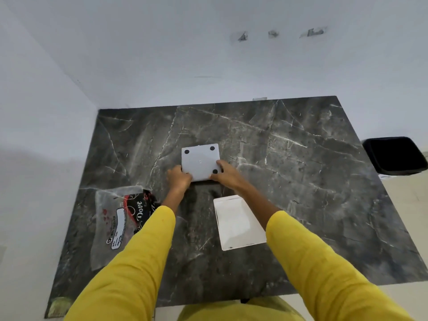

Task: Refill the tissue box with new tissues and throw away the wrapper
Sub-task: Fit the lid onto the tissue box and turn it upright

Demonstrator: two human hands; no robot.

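A square white tissue box lies upside down in the middle of the dark marble table, its base with black round feet facing up. My left hand grips its near left corner. My right hand holds its near right corner, thumb on the base. A white stack of tissues lies loose on the table just below my right wrist. The clear plastic wrapper, printed in red and black, lies flat at the table's left, partly under my left sleeve.
A black bin stands on the floor off the table's right edge. White walls close the back and the left side. The table's front edge is near my body.
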